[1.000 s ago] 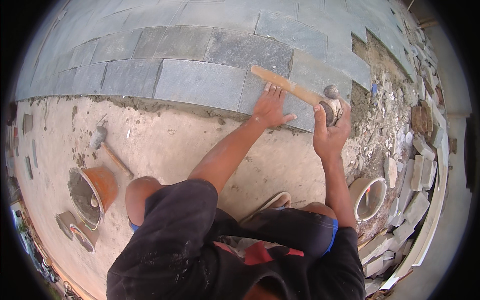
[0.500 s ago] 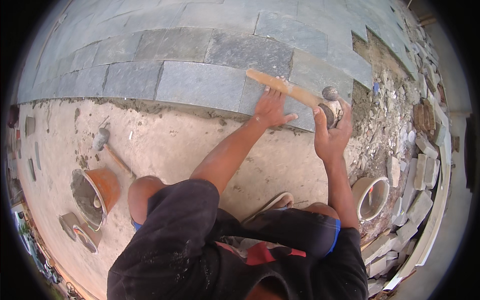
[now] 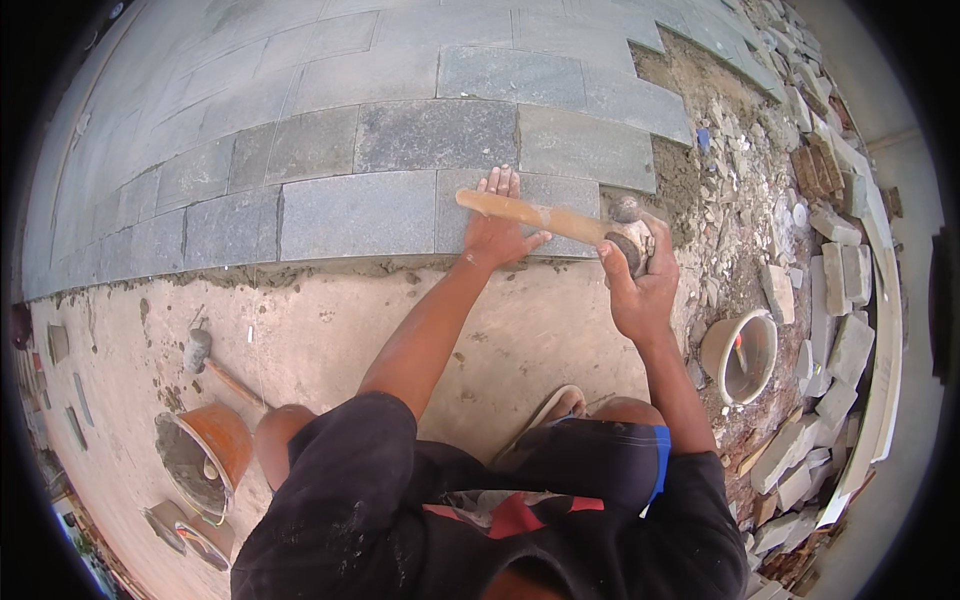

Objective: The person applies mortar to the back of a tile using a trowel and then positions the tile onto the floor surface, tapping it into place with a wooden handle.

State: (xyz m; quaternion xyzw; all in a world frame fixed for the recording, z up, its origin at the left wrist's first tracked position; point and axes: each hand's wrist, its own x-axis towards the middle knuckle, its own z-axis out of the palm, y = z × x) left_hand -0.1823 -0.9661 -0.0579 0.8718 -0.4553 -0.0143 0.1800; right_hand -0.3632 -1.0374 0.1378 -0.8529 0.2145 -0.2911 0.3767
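Grey stone paving slabs (image 3: 400, 130) cover the ground ahead, ending at bare sandy bedding (image 3: 330, 320). The left hand (image 3: 497, 228) lies flat, fingers spread, on the front edge slab (image 3: 560, 195). The right hand (image 3: 640, 275) is closed around the head of a wooden-handled mallet (image 3: 545, 217), its handle crossing above the left hand. An orange bucket (image 3: 205, 455), a pale bucket (image 3: 740, 355) and what looks like another hammer (image 3: 215, 365) sit nearby

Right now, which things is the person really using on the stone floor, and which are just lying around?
In use:
left hand pressing flat on the grey paving slab
right hand gripping the wooden-handled mallet by its head

Lying about:
second mallet
orange bucket
pale bucket
loose stone offcuts
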